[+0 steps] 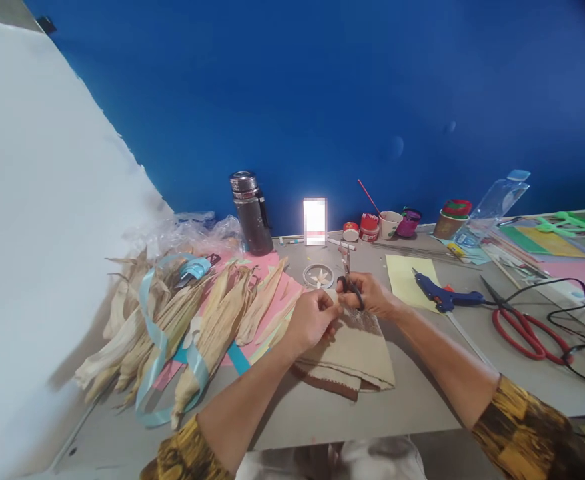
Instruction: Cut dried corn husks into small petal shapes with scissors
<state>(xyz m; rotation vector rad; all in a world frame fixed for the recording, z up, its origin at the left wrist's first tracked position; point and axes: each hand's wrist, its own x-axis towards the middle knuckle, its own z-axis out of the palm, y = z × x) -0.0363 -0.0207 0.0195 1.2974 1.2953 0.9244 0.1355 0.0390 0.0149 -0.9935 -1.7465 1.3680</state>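
Note:
In my right hand (370, 293) is a small pair of dark-handled scissors (355, 293), its blades pointing up and away from me. Close beside it, my left hand (315, 320) has its fingers pinched together; what lies between them is too small to make out. Both hands are over a folded beige cloth (352, 360) with a dark stitched edge. Just beyond the hands, a pale star-shaped piece (319, 277) sits inside a clear ring (306, 275) on the table.
Dried corn husks (222, 320) and a light blue ribbon (155, 333) spread across the left. A dark thermos (253, 220) stands behind them. To the right lie a blue glue gun (447, 293), red-handled scissors (527, 330) and black cables. Paint pots (370, 227) line the wall.

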